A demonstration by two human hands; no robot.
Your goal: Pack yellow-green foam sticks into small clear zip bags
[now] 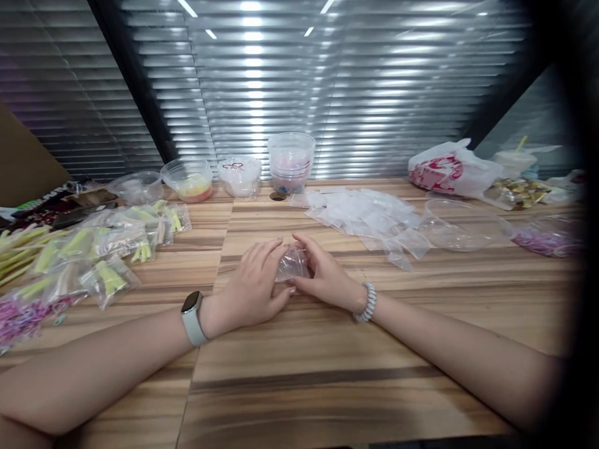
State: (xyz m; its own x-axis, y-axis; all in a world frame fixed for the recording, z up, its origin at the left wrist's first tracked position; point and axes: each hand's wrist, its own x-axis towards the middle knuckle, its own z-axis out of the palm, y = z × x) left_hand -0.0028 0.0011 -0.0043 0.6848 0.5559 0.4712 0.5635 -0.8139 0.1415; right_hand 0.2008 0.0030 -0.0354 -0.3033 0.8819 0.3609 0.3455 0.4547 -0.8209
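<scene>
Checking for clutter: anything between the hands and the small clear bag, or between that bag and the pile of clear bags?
Nothing between hands and bag: the left hand and right hand both touch the small clear plastic bag. Toward the pile of clear plastic bags, only the right hand's fingers are in the way; beyond them lies wood tabletop.

The left arm and right arm angle inward from either side, wrists low, while the left grip and right grip cup toward each other, fingers curved, tips close together.
</scene>
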